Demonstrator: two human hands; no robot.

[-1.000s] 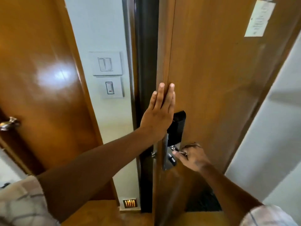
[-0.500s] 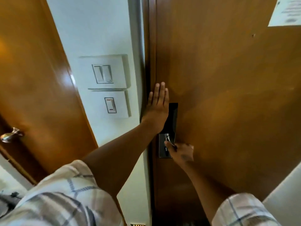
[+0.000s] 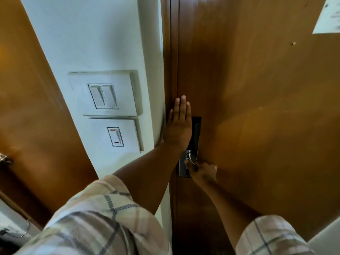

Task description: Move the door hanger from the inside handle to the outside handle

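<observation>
A wooden door (image 3: 257, 107) carries a dark lock plate (image 3: 196, 133) with a silver handle (image 3: 189, 156). A white paper notice (image 3: 329, 15) is stuck near its top right.

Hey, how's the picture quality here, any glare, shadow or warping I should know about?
Head view: wide-angle lens bows the door and wall edges; soft glare patch right of the handle; paper notice blurred, unreadable; left hand and right hand sharp.

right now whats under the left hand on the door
The left hand lies flat on the door edge, covering part of the black lock plate. What else it hides cannot be seen.
</observation>
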